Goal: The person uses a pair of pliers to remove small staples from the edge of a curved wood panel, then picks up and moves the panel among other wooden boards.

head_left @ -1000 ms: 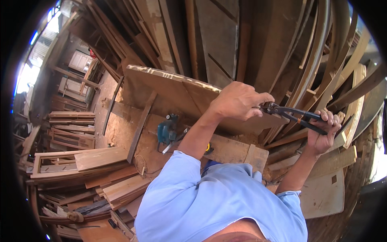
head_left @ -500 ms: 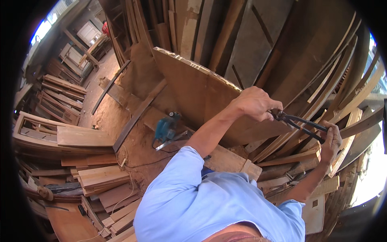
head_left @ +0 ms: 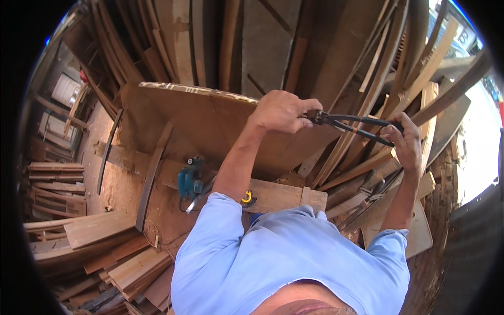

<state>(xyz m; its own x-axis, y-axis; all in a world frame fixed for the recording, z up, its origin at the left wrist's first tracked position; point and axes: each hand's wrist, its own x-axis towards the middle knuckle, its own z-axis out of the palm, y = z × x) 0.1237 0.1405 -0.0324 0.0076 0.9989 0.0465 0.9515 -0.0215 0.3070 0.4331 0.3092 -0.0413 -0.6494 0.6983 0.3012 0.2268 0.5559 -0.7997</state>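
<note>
A pair of long-handled pincers lies nearly level in front of me, its dark handles pointing right. My right hand is closed round the handle ends, which stand somewhat apart. At the jaws, the thumb and fingers of my left hand are closed on the tool's head. Whether they also pinch something small there is hidden. Just behind and below the left hand stands a large brown wooden panel on its edge. Its pale upper edge looks rough and chipped.
A teal power tool sits left of my body, near a yellow tape measure on a plank. Tall boards lean behind the panel. Cut boards are stacked at lower left, with a dark strip above them.
The view has swung, so the scene sits farther left. Both hands remain on the pincers, and the tape measure now shows beside my left sleeve.
</note>
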